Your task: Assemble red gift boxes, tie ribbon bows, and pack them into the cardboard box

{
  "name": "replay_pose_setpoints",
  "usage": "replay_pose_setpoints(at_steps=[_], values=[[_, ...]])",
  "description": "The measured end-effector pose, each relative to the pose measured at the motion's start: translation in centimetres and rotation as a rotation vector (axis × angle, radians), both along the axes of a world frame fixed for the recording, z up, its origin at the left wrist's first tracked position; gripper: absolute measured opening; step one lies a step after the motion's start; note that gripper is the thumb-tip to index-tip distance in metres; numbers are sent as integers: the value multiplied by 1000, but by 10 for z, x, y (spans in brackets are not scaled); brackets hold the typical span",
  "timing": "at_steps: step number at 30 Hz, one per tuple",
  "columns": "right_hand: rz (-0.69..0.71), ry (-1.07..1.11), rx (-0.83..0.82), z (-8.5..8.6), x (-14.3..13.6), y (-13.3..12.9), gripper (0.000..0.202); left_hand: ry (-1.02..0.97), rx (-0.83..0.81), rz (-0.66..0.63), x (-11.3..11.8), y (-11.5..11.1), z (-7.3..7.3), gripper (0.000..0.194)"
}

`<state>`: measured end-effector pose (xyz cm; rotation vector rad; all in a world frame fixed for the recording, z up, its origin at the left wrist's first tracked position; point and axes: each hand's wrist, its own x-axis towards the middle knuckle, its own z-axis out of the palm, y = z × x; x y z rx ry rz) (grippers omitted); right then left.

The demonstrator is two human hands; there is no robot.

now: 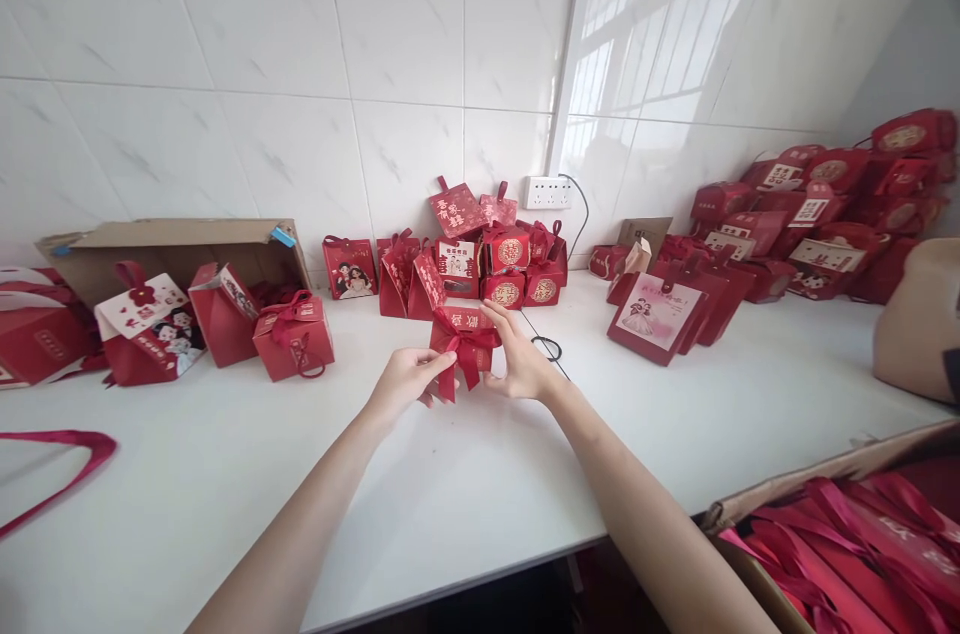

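A small red gift box (475, 320) with a ribbon bow (466, 352) on its front is at the middle of the white table, between my hands. My left hand (411, 376) pinches one tail of the red ribbon between thumb and fingers. On the box's other side, my right hand (519, 354) curves around the edge, thumb low and fingers over the top corner. Part of the box is hidden behind the bow and my fingers.
Behind stand several stacked red boxes (459, 262). More boxes (292, 336) sit at left by an open carton (180, 236); a red pile (825, 204) fills the right. A carton of ribboned boxes (862, 544) is at lower right. A loose ribbon (75, 439) lies left. Another person's arm (919, 324) shows at right.
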<state>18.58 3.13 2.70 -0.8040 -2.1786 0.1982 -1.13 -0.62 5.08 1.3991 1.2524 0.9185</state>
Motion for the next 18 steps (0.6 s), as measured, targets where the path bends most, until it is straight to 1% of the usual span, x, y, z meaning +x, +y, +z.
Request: replay_pose_setpoints(at_steps=[4, 9, 13, 18], values=[[14, -13, -15, 1, -5, -3, 90, 51, -67, -111, -5, 3, -2, 35], [23, 23, -48, -2, -7, -4, 91, 76, -110, -200, -5, 3, -6, 36], [35, 52, -68, -8, -2, 2, 98, 109, -149, -262, -12, 3, -2, 38], [68, 126, -188, -11, 2, 5, 103, 219, -182, -415, -25, 5, 3, 43]])
